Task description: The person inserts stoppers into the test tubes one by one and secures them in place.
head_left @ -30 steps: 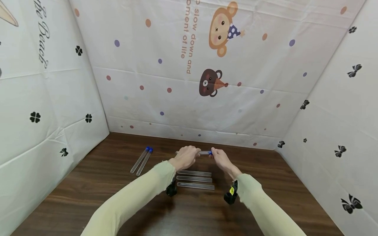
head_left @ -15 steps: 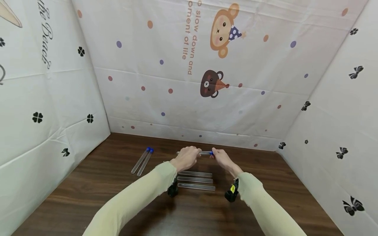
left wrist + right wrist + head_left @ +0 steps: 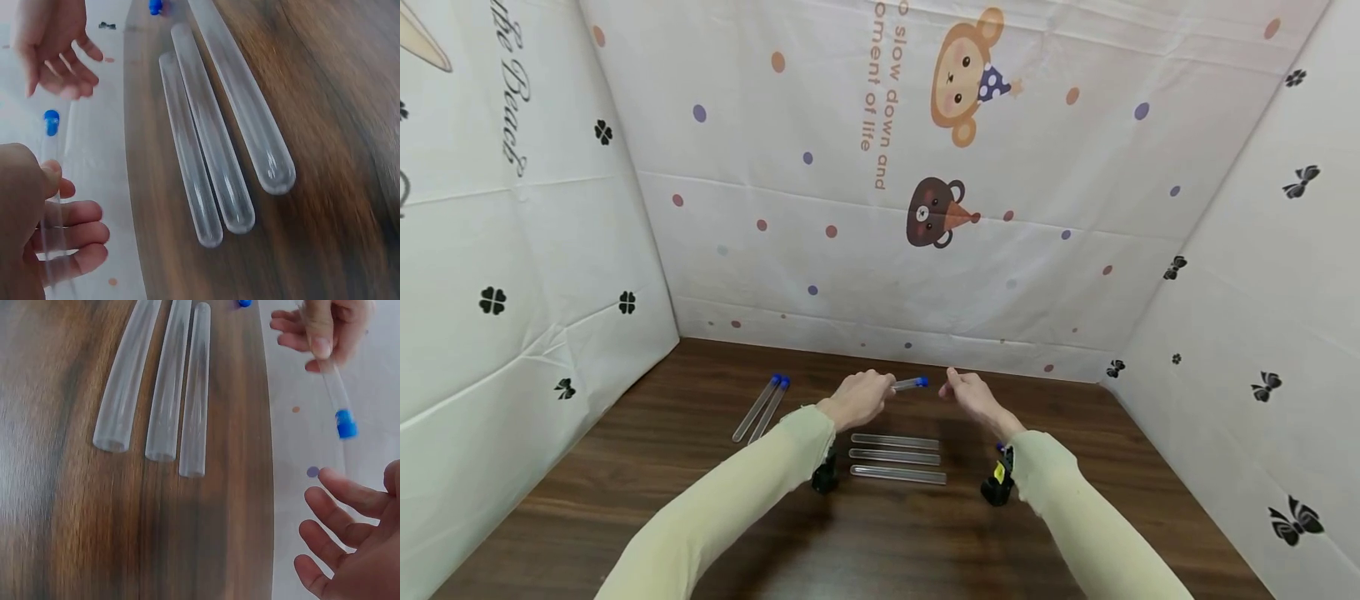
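My left hand (image 3: 859,400) grips a clear test tube (image 3: 336,390) by its body, raised over the far part of the table. A blue cap (image 3: 345,424) sits on the tube's end, which points right. Apart from that end, my right hand (image 3: 976,396) is held with its fingers loosely bent, nothing in them. Between and below the hands, three uncapped test tubes (image 3: 895,457) lie side by side, their open ends to the right as the right wrist view shows.
Two blue-capped test tubes (image 3: 756,407) lie slanted on the left of the brown wooden table (image 3: 880,542). A small blue cap (image 3: 1000,447) is partly hidden by the right wrist's camera. Printed white sheets (image 3: 850,258) wall the table at the back and both sides.
My right hand has let go of the blue cap and drawn back to the right, its fingers loosening. My left hand has shifted slightly left with the capped tube, which now tilts.
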Motion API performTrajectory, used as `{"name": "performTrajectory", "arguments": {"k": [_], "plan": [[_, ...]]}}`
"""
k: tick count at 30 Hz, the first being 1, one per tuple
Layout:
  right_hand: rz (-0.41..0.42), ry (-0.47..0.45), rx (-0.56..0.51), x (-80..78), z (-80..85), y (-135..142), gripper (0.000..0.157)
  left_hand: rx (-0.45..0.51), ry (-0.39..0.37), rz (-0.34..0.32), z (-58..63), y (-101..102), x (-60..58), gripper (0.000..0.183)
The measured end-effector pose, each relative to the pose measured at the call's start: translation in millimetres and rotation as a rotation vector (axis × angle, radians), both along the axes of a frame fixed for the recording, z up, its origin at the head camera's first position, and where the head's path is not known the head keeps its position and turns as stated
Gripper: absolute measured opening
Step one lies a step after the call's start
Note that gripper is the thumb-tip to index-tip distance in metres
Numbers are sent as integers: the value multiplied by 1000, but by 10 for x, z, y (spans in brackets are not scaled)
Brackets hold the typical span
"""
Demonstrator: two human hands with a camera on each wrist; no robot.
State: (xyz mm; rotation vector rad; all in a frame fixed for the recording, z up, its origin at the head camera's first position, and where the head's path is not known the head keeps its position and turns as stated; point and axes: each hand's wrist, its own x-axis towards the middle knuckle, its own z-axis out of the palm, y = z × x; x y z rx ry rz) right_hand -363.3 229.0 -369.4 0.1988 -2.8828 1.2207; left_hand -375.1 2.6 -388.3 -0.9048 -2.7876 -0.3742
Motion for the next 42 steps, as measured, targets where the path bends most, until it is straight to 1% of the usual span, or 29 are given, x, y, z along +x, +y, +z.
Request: {"name": "performTrajectory", "arguments": {"k": [2,5,11,15,20,23,27,31,36,38,42], "plan": [[-3,2,14,-1,14,35,56,-2,1,7,9,-51,-8,15],[-2,12,41,-6,30,88,56,-11,10,23,24,-127,-36,16],[1,37,137,-11,11,218,55,-24,30,48,11,-275,-79,16],[-4,30,199,-12,-27,335,54,-34,19,69,8,-370,-92,15],[-5,20,272,-8,-38,491,50,-54,11,116,33,-491,-113,14],[-14,19,303,-1,-26,577,49,-50,-21,130,55,-567,-117,13],[-46,21,313,5,-26,688,47,-23,-81,142,81,-662,-121,13],[-60,0,319,9,-47,798,47,-11,-124,170,97,-742,-115,14],[-75,5,326,42,-61,913,45,-32,-174,204,104,-815,-104,16],[-86,13,330,59,-68,950,45,-47,-189,216,94,-838,-111,18],[-92,2,345,94,-84,1007,47,-73,-218,246,56,-882,-131,19]]}}
